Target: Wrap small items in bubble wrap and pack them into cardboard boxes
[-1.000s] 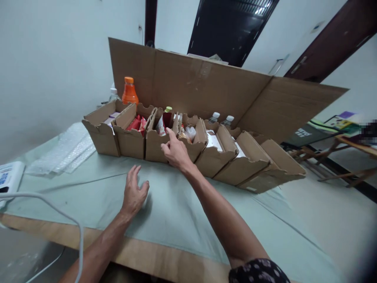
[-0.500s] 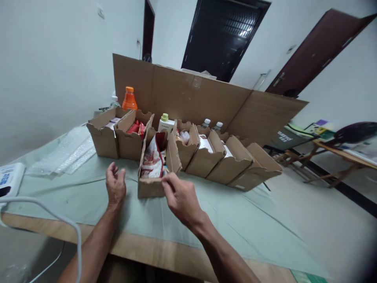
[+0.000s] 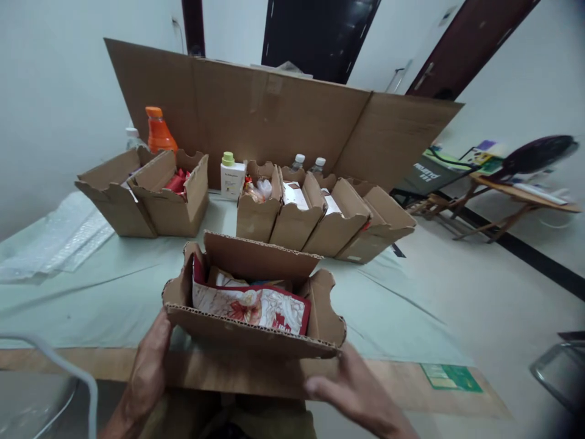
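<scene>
An open cardboard bin (image 3: 247, 334) lies crosswise in front of me at the table's near edge. Inside it sits a white and dark red printed pouch (image 3: 251, 308), with other packets partly hidden behind. My left hand (image 3: 150, 366) grips the bin's left end, its fingertips out of sight behind the cardboard. At the right end, my right hand (image 3: 350, 387) holds the near corner, thumb spread away; it is somewhat blurred and its fingers are partly hidden by the bin.
Behind stand more cardboard bins (image 3: 178, 210) with packets, a white bottle with a green cap (image 3: 232, 177), an orange bottle (image 3: 159, 131) and a tall cardboard panel (image 3: 283, 110). Bubble wrap (image 3: 59, 238) lies left. A white cable (image 3: 55, 360) crosses the lower left.
The bin has come out of the row towards me and been turned crosswise. My left hand has moved from beside it onto its left end; my right hand is now at its right end.
</scene>
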{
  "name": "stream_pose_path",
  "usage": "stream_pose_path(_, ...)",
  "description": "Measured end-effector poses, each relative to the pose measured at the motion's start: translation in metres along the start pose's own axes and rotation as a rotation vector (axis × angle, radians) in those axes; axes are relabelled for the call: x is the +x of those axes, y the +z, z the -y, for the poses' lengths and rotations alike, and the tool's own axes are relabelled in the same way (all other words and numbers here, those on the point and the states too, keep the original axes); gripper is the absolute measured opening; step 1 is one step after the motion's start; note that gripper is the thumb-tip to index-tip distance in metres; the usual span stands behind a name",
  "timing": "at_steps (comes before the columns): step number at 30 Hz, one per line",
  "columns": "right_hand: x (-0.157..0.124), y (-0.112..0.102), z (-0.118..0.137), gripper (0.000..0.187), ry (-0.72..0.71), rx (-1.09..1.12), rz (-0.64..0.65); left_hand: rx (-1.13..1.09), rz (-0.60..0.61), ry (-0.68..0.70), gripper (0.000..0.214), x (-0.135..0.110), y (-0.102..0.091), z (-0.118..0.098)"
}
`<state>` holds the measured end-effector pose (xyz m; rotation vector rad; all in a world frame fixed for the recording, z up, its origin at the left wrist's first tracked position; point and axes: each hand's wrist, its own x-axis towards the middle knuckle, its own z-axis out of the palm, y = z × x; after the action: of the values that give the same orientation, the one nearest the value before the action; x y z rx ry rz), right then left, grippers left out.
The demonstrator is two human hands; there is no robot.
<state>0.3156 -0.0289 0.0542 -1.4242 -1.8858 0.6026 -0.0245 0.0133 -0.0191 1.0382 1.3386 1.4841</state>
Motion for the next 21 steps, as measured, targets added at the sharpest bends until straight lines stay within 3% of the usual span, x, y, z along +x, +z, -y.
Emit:
stream_pose_path(3,0.009,0.034,-0.005,0.057,-0.018,-0.037,-0.083,-0.066,0.044,-0.012,0.06,-0.012,0.021,0.006)
stream_pose_path(5,0.027,0.039,-0.012,0.048,-0.006,-0.056,-0.154,-0.069,0.076,0.021,0.059,-0.004,0.041,0.003)
stream_pose_path(10,0.082,0.009,-0.046,0.045,0.087,-0.054,-0.264,0.043,0.238,0.1,0.055,0.057,0.103,-0.015)
stream_pose_path(13,0.088,-0.001,-0.063,0.046,0.126,-0.101,-0.367,0.15,0.27,0.063,0.073,0.078,0.12,-0.013)
stream_pose_path(16,0.061,0.009,-0.074,0.041,0.179,-0.184,-0.382,0.227,0.173,0.056,0.078,0.075,0.1,-0.001)
stream_pose_path(19,0.027,0.03,-0.075,0.032,0.154,-0.212,-0.317,0.385,0.11,0.104,0.057,0.058,0.058,0.009)
stream_pose_path(21,0.019,0.043,-0.067,0.025,0.053,-0.209,-0.261,0.463,0.064,0.146,0.043,0.05,0.031,0.01)
